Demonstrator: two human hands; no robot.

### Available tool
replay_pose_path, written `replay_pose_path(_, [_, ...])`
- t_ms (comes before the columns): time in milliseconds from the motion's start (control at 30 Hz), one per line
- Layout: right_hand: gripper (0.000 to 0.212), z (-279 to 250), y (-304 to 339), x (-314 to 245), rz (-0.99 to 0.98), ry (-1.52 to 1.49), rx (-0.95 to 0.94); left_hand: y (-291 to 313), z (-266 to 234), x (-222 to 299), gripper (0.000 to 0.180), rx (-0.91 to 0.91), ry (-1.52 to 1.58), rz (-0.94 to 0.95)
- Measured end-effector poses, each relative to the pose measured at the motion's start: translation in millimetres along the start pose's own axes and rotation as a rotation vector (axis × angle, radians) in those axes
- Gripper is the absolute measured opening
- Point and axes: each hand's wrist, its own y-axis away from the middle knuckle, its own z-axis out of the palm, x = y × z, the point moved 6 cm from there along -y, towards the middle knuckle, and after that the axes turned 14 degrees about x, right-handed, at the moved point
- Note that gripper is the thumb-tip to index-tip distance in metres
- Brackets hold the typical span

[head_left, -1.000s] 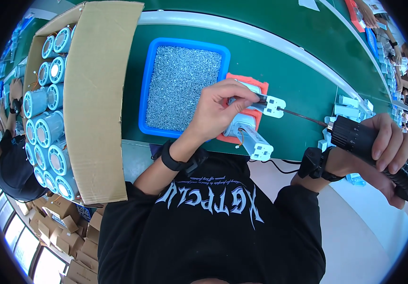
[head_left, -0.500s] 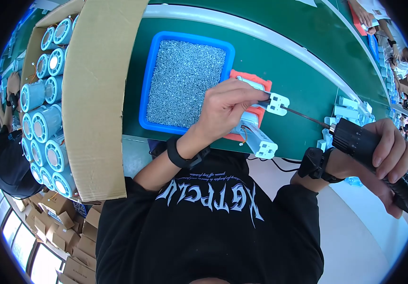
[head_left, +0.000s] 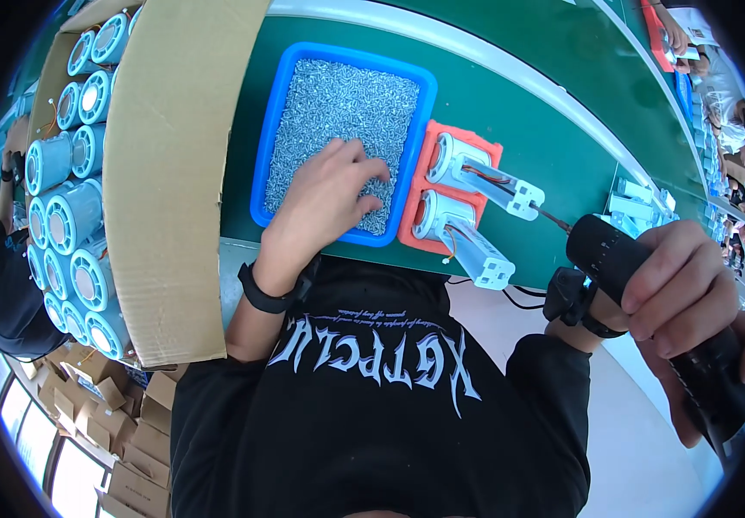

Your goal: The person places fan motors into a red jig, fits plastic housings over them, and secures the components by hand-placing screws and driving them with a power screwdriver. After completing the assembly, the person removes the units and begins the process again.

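Note:
My left hand (head_left: 329, 194) is over the blue tray (head_left: 260, 186), its fingers bent and apart, some tips touching the small silver screws (head_left: 346, 95). No screw can be made out between the fingers. My right hand (head_left: 683, 285) grips a black electric screwdriver (head_left: 601, 250). Its thin bit reaches the end of a pale blue bracket (head_left: 523, 203), which joins a round motor-like part seated in the orange-red holder (head_left: 428, 168). A second such part, with its bracket (head_left: 485, 263) and loose wires, sits in the nearer slot of the same holder.
On the left stands a tall cardboard box (head_left: 169, 173) packed with round pale blue units (head_left: 74, 216). Small pale blue pieces (head_left: 636, 207) are piled to the right on the green table (head_left: 493, 86). Other people work beyond, and cartons (head_left: 130, 423) lie on the floor behind.
My left hand has left the far bracket and moved left into the screw tray. The right hand's screwdriver has shifted slightly left and down, with its bit still at that bracket's end.

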Motion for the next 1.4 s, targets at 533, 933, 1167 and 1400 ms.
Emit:
replay_pose_path(533, [0.065, 7, 1, 2, 0.033, 0.063, -0.038, -10, -3, -10, 0.021, 0.195, 0.298, -0.049])
replay_pose_path(933, [0.077, -3, 4, 3, 0.006, 0.032, 0.053, -28, 21, 38, 0.023, 0.377, 0.578, -0.003])
replay_pose_path(1167, [0.065, 0, -1, 5, 0.045, -0.002, -0.019, -27, 31, 35, 0.022, 0.363, 0.624, -0.025])
replay_pose_path(1400, [0.056, 0, -4, 10, 0.08, -0.014, -0.065, -27, 35, 31, 0.02, 0.369, 0.619, -0.022])
